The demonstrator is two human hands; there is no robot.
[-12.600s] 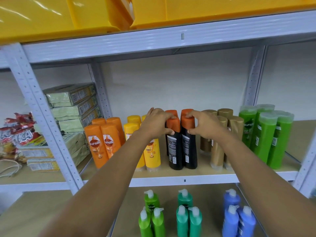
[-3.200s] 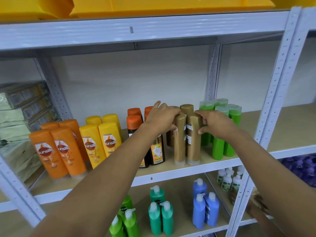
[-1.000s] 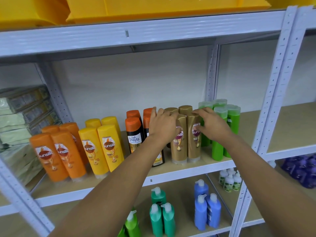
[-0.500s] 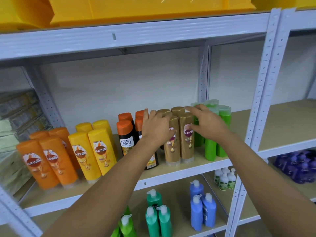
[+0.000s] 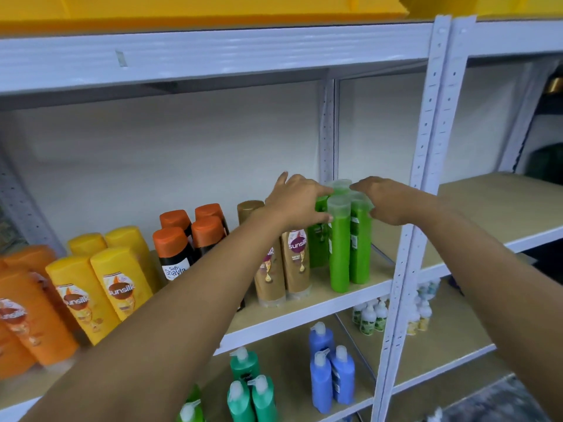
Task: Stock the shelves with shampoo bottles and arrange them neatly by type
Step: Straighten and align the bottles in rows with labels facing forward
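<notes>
On the middle shelf [image 5: 320, 301] the shampoo stands in colour groups: orange bottles [image 5: 27, 309] at far left, then yellow bottles [image 5: 122, 281], black bottles with orange caps [image 5: 173, 251], gold bottles [image 5: 297, 263] and green bottles [image 5: 338, 254] at the right end. My left hand [image 5: 295, 202] presses on the left side of the green group, thumb against the front bottle. My right hand [image 5: 390, 202] cups the group's right side, fingers over the clear caps. My left forearm hides part of the black and gold bottles.
A white upright post [image 5: 420, 178] stands just right of the green bottles. The lower shelf holds green pump bottles [image 5: 249, 391], blue pump bottles [image 5: 326, 376] and small white bottles [image 5: 370, 315]. Yellow bins [image 5: 213, 7] sit on top. A wooden shelf [image 5: 487, 202] extends to the right.
Both hands left the gold bottles and moved right onto the green group. The view has shifted right as well.
</notes>
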